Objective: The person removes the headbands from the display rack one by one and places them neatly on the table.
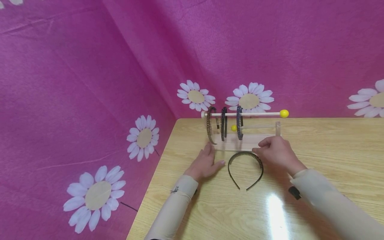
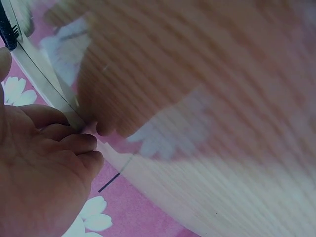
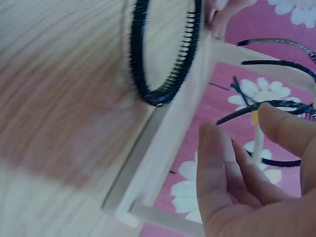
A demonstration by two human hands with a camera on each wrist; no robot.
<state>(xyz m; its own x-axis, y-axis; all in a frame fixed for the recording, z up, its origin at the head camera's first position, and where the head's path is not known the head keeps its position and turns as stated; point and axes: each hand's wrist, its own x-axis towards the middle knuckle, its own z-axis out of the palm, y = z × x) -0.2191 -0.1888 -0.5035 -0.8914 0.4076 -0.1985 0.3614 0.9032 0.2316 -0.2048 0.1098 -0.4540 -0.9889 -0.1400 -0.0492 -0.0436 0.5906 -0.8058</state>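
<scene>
A wooden rack has a flat pale base (image 1: 231, 144) and an upper rod (image 1: 261, 114), from which three dark toothed headbands hang: one at the left (image 1: 209, 125), one in the middle (image 1: 223, 126), one at the right (image 1: 239, 125). Another black toothed headband (image 1: 245, 153) lies on the table before the base, its ends towards me. My left hand (image 1: 204, 165) rests at the base's left front corner, thumb spread, fingertips at its edge. At the base's right front, my right hand (image 1: 277, 151) has thumb and fingers apart, holding nothing, beside the loose headband.
A yellow ball (image 1: 284, 113) caps the upper rod's right end. Behind the base, a lower rod with another yellow ball (image 1: 234, 128) runs from a short upright post (image 1: 278, 128). A pink cloth (image 1: 150, 66) with white daisies hangs behind and left of the wooden table (image 1: 210, 213).
</scene>
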